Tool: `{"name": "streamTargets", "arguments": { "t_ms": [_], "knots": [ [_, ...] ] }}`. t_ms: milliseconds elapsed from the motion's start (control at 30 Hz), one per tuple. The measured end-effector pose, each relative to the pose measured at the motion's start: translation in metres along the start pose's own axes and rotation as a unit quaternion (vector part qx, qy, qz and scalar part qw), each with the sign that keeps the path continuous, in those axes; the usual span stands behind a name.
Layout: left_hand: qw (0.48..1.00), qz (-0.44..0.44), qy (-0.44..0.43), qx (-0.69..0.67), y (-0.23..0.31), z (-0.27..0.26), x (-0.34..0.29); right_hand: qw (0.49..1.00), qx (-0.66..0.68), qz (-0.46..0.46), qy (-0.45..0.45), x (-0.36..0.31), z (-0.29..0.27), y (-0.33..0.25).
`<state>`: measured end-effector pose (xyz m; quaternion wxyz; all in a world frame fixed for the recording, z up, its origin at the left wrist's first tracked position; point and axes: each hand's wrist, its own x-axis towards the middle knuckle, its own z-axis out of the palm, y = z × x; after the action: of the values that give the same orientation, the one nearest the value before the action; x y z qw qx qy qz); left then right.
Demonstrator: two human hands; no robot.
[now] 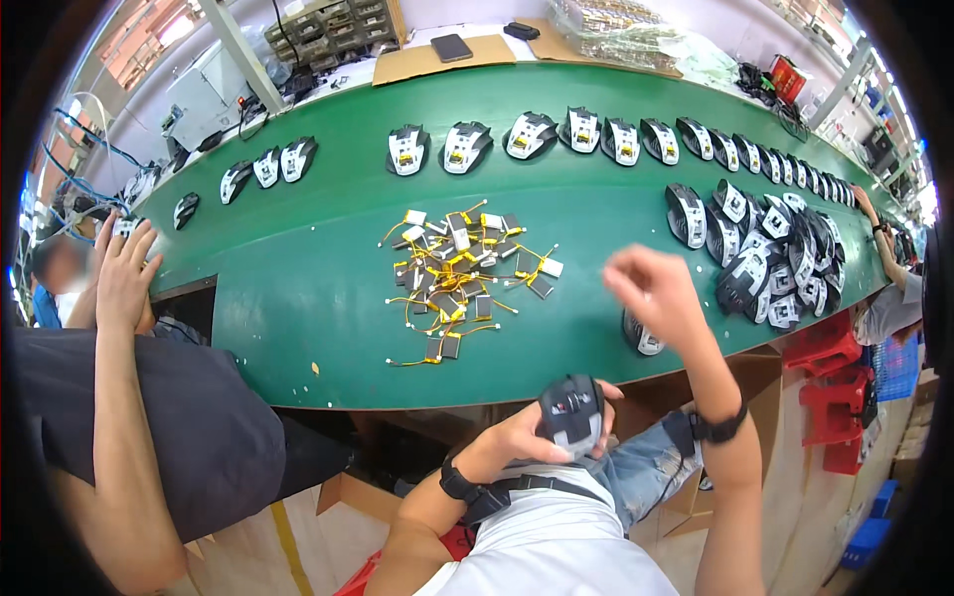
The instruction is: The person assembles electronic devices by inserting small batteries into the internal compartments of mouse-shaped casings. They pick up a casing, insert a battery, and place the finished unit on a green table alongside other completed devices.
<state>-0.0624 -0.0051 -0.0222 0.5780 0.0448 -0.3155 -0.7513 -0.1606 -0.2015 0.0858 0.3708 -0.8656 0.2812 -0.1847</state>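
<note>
My left hand (525, 433) is wrapped round a black and grey computer mouse (570, 405), held in front of my chest just off the table's near edge. My right hand (656, 293) is raised over the green table, its fingers curled together and slightly blurred. Whether anything small is between those fingers is hidden. Partly covered by that hand and forearm, another mouse (644, 340) lies near the edge. To the left of my right hand spreads a loose pile of small flat batteries (452, 268) with yellow tape and thin wires.
A row of mice with pale undersides (621, 141) runs along the far side of the green table (298, 308). Several more are heaped at the right (785, 263). A co-worker's hands (127, 268) are at the left end; another person's arm (884, 233) is at the right. Red stools (833, 407) stand at the right.
</note>
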Motion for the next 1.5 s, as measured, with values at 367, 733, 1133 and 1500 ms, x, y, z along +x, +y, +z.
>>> {"name": "streamTargets", "arguments": {
  "t_ms": [367, 733, 1133, 1500],
  "knots": [
    [0.953, 0.162, 0.201, -0.156, 0.003, 0.018, -0.021, 0.986, -0.141, 0.09, -0.02, 0.097, 0.068, 0.041],
    [0.947, 0.198, 0.249, -0.054, 0.055, 0.001, -0.006, 0.895, 0.438, 0.032, 0.084, 0.056, 0.045, 0.023],
    [0.868, 0.338, 0.346, 0.114, 0.054, 0.017, 0.044, 0.86, 0.489, 0.133, -0.067, -0.024, 0.039, 0.012],
    [0.88, 0.332, 0.303, 0.157, 0.048, 0.027, 0.038, 0.904, 0.415, 0.062, -0.076, -0.065, 0.042, -0.016]
  ]
}}
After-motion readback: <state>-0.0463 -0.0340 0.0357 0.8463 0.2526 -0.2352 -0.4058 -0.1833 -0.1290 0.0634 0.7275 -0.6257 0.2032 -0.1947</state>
